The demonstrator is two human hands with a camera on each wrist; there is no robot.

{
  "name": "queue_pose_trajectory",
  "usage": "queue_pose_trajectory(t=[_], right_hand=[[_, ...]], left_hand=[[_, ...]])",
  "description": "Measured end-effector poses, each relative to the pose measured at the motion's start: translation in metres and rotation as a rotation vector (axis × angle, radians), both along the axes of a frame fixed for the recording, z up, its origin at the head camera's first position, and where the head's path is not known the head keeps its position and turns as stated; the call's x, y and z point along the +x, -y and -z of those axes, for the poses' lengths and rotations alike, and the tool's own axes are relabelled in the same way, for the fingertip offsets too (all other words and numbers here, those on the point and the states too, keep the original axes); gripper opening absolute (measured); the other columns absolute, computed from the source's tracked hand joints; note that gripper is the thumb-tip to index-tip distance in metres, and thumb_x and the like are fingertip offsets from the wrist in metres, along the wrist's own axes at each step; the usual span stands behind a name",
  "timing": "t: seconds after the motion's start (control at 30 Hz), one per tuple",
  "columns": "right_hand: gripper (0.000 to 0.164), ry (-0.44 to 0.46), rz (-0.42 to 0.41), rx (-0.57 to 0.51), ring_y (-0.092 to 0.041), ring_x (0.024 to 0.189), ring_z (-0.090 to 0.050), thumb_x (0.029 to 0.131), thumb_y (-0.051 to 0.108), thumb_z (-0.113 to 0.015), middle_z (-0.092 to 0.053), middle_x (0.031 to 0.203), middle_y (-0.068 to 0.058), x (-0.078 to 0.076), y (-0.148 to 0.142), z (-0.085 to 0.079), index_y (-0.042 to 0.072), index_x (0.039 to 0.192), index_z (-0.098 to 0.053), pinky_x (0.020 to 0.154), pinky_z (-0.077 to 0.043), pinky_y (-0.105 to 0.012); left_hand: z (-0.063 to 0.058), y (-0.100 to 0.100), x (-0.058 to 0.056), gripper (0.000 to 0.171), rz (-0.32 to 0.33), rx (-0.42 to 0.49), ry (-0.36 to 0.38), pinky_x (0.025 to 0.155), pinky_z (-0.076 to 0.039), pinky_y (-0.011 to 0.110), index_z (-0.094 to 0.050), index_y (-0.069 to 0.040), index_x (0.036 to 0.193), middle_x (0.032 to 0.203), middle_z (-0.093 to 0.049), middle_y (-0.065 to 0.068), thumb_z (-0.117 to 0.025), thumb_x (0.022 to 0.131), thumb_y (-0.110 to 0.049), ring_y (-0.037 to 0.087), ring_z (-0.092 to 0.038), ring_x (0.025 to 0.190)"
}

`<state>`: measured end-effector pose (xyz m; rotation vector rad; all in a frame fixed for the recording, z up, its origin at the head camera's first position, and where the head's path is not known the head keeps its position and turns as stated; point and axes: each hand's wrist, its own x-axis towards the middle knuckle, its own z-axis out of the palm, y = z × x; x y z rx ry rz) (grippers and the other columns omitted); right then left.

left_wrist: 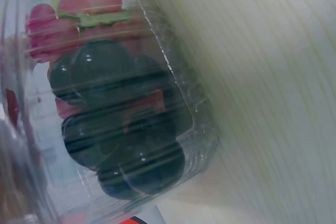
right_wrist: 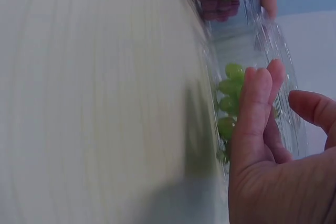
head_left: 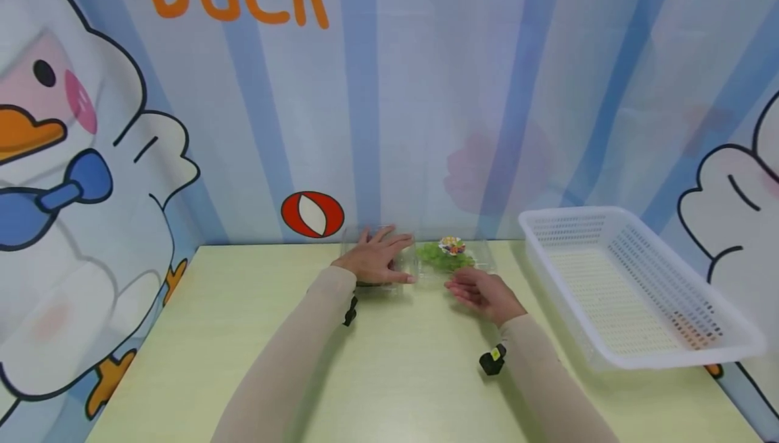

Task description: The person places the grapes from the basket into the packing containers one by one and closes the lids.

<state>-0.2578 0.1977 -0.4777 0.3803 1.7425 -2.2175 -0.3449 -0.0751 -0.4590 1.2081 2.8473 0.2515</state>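
My left hand [head_left: 376, 260] lies with spread fingers over a clear plastic box [left_wrist: 197, 153] at the table's back edge. Inside that box, the left wrist view shows dark round grapes [left_wrist: 142, 156] and red grapes [left_wrist: 55, 35]. To its right stands a second clear box [head_left: 485, 253] holding green grapes [head_left: 435, 258], with a colourful round label [head_left: 452, 246] on top. Just in front of this box is my right hand [head_left: 487, 294], its fingers slightly bent and nothing between thumb and fingers. In the right wrist view these fingers overlap the green grapes.
A white perforated plastic basket [head_left: 541, 281] stands at the right side of the pale table [head_left: 402, 375]. Behind the table hangs a blue striped curtain [head_left: 402, 91] with cartoon ducks, close behind the boxes. Each wrist carries a small black device [head_left: 493, 360].
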Motion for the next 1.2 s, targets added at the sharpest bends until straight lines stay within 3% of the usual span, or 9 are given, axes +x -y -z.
queue_pose_trajectory(t=[0.2,0.37,0.5,0.7,0.87,1.2], right_hand=[[0.049,0.0,-0.039,-0.018,-0.016,0.094,-0.075,0.103,0.02,-0.058,-0.077,0.104,-0.012,-0.002,0.017,0.004,-0.01,0.141,-0.051,0.085,-0.059,-0.028],[0.05,-0.004,-0.063,-0.086,-0.033,0.116,-0.068,0.105,0.021,-0.055,-0.07,0.12,-0.024,-0.004,0.033,0.007,-0.009,0.144,-0.047,0.096,-0.055,-0.036],[0.046,0.011,-0.064,-0.13,-0.037,0.124,-0.062,0.104,0.018,-0.057,-0.071,0.117,-0.023,-0.005,0.047,0.008,-0.006,0.143,-0.049,0.099,-0.053,-0.039],[0.047,0.017,-0.018,-0.188,-0.03,0.112,-0.07,0.102,0.014,-0.06,-0.075,0.104,-0.014,-0.005,0.064,0.01,-0.01,0.142,-0.05,0.1,-0.053,-0.037],[0.046,0.038,0.051,-0.228,-0.022,0.097,-0.074,0.101,0.013,-0.062,-0.074,0.102,-0.013,-0.005,0.075,0.007,-0.008,0.141,-0.053,0.096,-0.055,-0.033],[0.043,0.069,0.104,-0.219,-0.018,0.087,-0.076,0.1,0.015,-0.063,-0.076,0.094,-0.01,-0.009,0.081,0.006,-0.007,0.137,-0.057,0.09,-0.058,-0.031]], left_hand=[[-0.002,-0.001,0.001,0.09,0.007,0.004,0.0,0.118,-0.003,0.072,-0.024,-0.028,0.163,0.169,-0.024,-0.001,-0.05,0.091,-0.075,0.032,-0.009,0.158],[-0.002,-0.001,0.002,0.088,0.01,-0.001,-0.014,0.118,-0.004,0.072,-0.025,-0.027,0.163,0.169,-0.025,0.0,-0.051,0.092,-0.074,0.033,-0.01,0.157],[-0.001,-0.002,0.002,0.087,0.015,-0.012,-0.03,0.118,-0.005,0.071,-0.025,-0.027,0.163,0.168,-0.025,-0.001,-0.05,0.093,-0.072,0.033,-0.01,0.157],[-0.001,-0.002,0.002,0.085,0.024,-0.002,-0.018,0.118,-0.004,0.072,-0.026,-0.025,0.163,0.168,-0.025,0.0,-0.052,0.095,-0.069,0.034,-0.01,0.157],[0.0,0.0,0.0,0.088,0.024,0.009,0.001,0.118,-0.003,0.071,-0.026,-0.023,0.163,0.169,-0.025,0.001,-0.05,0.093,-0.072,0.033,-0.009,0.157],[-0.003,0.001,0.0,0.087,0.02,-0.008,-0.008,0.118,-0.004,0.071,-0.026,-0.024,0.163,0.169,-0.024,0.0,-0.051,0.093,-0.071,0.034,-0.009,0.157]])
